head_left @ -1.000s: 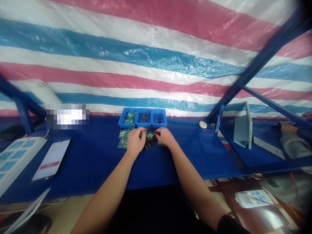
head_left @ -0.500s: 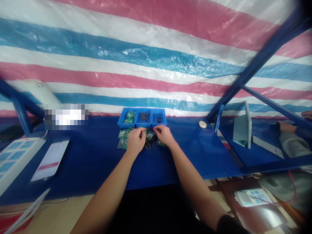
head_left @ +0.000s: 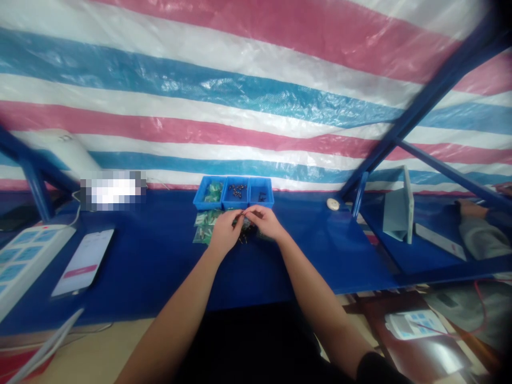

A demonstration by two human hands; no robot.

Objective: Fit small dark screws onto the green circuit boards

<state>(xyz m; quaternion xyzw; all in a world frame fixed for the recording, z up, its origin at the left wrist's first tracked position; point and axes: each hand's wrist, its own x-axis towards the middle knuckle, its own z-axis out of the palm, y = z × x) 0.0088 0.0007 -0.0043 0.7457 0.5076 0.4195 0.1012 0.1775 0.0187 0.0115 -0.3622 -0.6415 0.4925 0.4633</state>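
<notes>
Compared with one second ago, our two hands have come closer together: our right hand (head_left: 267,221) has moved to the left, and our left hand (head_left: 224,229) has shifted a little to the right. Before, we saw a clear gap between their fingertips; now these meet or almost meet, we cannot tell which. We therefore see less of the small dark pieces (head_left: 243,240). At lower left, a red surface (head_left: 24,365) has replaced a dark shape
</notes>
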